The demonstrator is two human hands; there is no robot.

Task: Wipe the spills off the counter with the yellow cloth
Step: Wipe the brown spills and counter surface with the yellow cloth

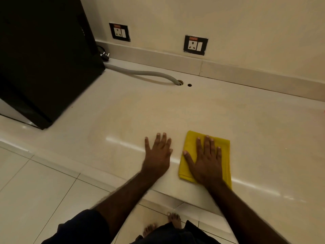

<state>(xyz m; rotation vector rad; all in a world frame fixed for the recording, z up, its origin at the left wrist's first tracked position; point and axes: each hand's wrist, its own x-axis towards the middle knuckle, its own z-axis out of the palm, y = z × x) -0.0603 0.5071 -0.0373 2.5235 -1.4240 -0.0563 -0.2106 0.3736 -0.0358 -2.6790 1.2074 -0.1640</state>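
A folded yellow cloth (190, 143) lies flat near the front edge of the cream counter (158, 110). My right hand (206, 159) presses palm-down on top of it with fingers spread, covering its middle. My left hand (158, 152) rests flat on the bare counter just left of the cloth, fingers apart, holding nothing. Faint dull streaks show on the counter beyond the hands; no distinct spill stands out.
A tall black appliance (45, 55) stands on the counter at the far left. A grey hose (146, 73) runs from it into a hole (180, 83) near the back wall. Two wall sockets (195, 45) sit above. Tiled floor lies below the edge.
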